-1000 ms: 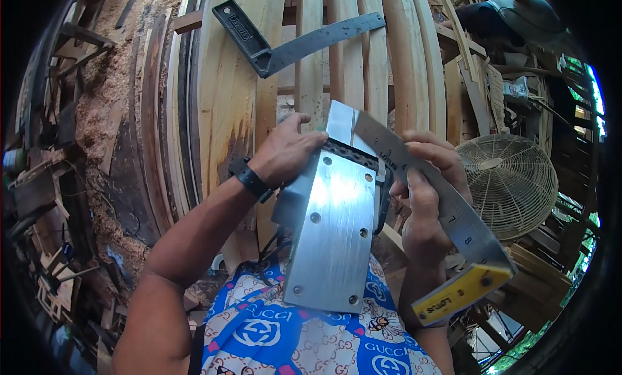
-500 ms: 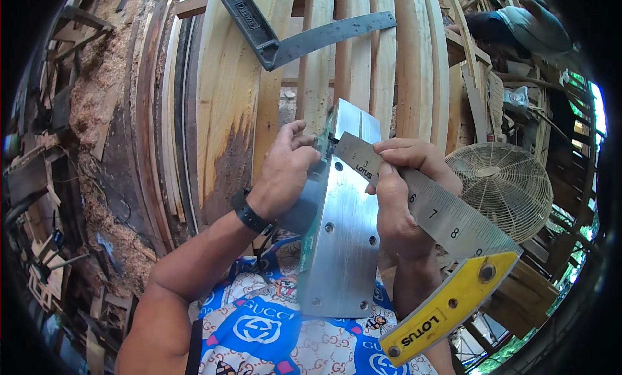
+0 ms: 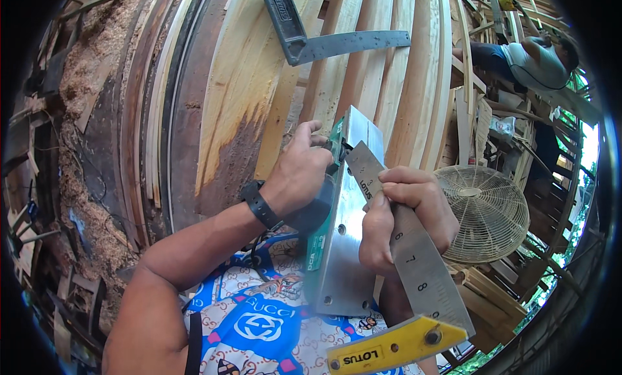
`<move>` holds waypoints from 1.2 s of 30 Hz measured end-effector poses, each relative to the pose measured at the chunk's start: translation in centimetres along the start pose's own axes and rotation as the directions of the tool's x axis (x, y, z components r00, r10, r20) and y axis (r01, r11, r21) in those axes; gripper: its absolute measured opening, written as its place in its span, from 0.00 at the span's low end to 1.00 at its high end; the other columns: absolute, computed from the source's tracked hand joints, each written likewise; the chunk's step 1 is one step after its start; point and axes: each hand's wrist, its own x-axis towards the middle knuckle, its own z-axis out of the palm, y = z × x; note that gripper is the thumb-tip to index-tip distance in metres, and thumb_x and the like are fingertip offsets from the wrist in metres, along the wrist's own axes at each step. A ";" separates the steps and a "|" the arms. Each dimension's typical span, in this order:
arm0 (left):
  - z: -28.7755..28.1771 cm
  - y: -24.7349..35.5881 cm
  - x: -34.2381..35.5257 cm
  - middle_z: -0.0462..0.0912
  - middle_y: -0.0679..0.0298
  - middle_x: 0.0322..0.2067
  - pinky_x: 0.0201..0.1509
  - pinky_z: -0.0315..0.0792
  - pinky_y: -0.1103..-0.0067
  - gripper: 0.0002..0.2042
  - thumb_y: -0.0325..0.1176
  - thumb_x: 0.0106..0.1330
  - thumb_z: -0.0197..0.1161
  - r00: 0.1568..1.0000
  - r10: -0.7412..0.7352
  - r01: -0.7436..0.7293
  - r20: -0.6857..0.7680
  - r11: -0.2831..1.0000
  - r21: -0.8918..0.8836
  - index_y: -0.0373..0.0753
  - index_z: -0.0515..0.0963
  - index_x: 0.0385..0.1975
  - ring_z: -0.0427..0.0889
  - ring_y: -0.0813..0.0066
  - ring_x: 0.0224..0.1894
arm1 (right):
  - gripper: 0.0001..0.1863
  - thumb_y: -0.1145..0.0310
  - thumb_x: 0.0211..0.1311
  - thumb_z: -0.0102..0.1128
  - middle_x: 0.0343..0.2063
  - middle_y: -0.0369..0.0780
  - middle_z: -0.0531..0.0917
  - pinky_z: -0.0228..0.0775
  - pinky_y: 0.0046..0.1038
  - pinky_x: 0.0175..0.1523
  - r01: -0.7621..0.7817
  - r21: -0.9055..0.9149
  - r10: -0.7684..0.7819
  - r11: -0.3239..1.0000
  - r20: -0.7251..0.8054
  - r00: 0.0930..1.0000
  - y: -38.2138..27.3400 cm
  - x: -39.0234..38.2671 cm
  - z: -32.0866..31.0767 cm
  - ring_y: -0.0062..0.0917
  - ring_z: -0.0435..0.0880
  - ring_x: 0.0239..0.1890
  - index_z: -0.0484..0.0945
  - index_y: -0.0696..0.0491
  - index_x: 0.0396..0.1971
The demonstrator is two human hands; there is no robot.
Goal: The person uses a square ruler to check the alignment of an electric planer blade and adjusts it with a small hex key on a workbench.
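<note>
A green electric planer (image 3: 353,252) is in front of my body, its shiny metal sole turned up and to the right. My left hand (image 3: 301,171), with a black watch on its wrist, is closed against the planer's left side; the fingertips are partly hidden. In my right hand (image 3: 414,210) is a try square (image 3: 421,278) with a steel ruled blade and yellow handle, pinched between thumb and fingers. The blade's tip lies at the planer's cutter slot, near its far end; whether it touches cannot be told. The yellow handle hangs near my lap.
Long wooden boards (image 3: 414,109) run away ahead, with a second, black-handled square (image 3: 350,46) lying across them. To the right stands a round fan guard (image 3: 483,213). Another person (image 3: 534,64) is at the far right. Wood shavings (image 3: 91,226) cover the ground on the left.
My right hand has turned the try square, so its blade points more nearly straight away and its yellow handle has swung left. The view has shifted; the planer sits slightly farther right.
</note>
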 end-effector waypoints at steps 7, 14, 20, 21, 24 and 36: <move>-0.1 -0.2 -0.1 0.73 0.45 0.62 0.63 0.71 0.75 0.35 0.27 0.64 0.57 1.000 0.004 -0.004 0.031 1.000 -0.020 0.27 0.57 0.72 0.75 0.66 0.59 | 0.11 0.83 0.41 0.63 0.27 0.46 0.85 0.80 0.30 0.31 0.118 -0.046 -0.119 0.992 -0.017 0.993 1.3 0.8 1.7 0.36 0.89 0.27 0.76 0.57 0.29; 0.2 -0.2 -0.1 0.78 0.38 0.60 0.67 0.71 0.66 0.32 0.34 0.66 0.54 0.999 0.047 -0.046 -0.016 0.998 0.032 0.25 0.62 0.69 0.79 0.47 0.62 | 0.11 0.82 0.40 0.65 0.28 0.47 0.85 0.80 0.29 0.31 0.015 0.004 -0.014 1.000 -0.083 0.996 0.6 0.2 1.1 0.36 0.89 0.28 0.75 0.58 0.27; 0.2 -0.2 0.0 0.78 0.38 0.60 0.67 0.70 0.65 0.32 0.34 0.66 0.54 0.999 0.041 -0.040 -0.022 0.998 0.039 0.25 0.62 0.69 0.79 0.47 0.62 | 0.13 0.82 0.40 0.66 0.28 0.46 0.84 0.81 0.30 0.34 0.086 -0.047 -0.087 0.995 -0.022 0.996 1.1 0.2 1.7 0.36 0.88 0.29 0.75 0.57 0.29; 0.2 -0.2 0.0 0.78 0.38 0.60 0.67 0.70 0.65 0.32 0.34 0.66 0.54 0.999 0.042 -0.041 -0.020 0.998 0.040 0.25 0.62 0.69 0.79 0.47 0.62 | 0.13 0.82 0.40 0.66 0.28 0.46 0.84 0.81 0.30 0.34 0.080 -0.039 -0.081 0.996 -0.025 0.996 0.9 0.1 1.4 0.36 0.88 0.29 0.75 0.57 0.29; 0.3 -0.3 -0.1 0.78 0.38 0.60 0.67 0.71 0.65 0.32 0.34 0.66 0.55 0.999 0.033 -0.032 -0.016 0.999 0.039 0.26 0.62 0.69 0.79 0.48 0.62 | 0.13 0.82 0.40 0.65 0.29 0.45 0.84 0.81 0.31 0.35 0.032 -0.023 -0.033 0.999 -0.048 0.998 0.8 0.0 1.0 0.36 0.88 0.29 0.75 0.57 0.30; 0.1 0.1 -0.1 0.78 0.40 0.61 0.68 0.70 0.66 0.33 0.35 0.65 0.55 1.000 0.019 -0.018 -0.008 0.999 0.045 0.25 0.62 0.70 0.79 0.50 0.62 | 0.08 0.80 0.47 0.63 0.31 0.45 0.87 0.80 0.26 0.36 0.036 -0.044 -0.039 0.998 -0.068 0.997 0.5 0.2 0.5 0.29 0.88 0.28 0.75 0.55 0.28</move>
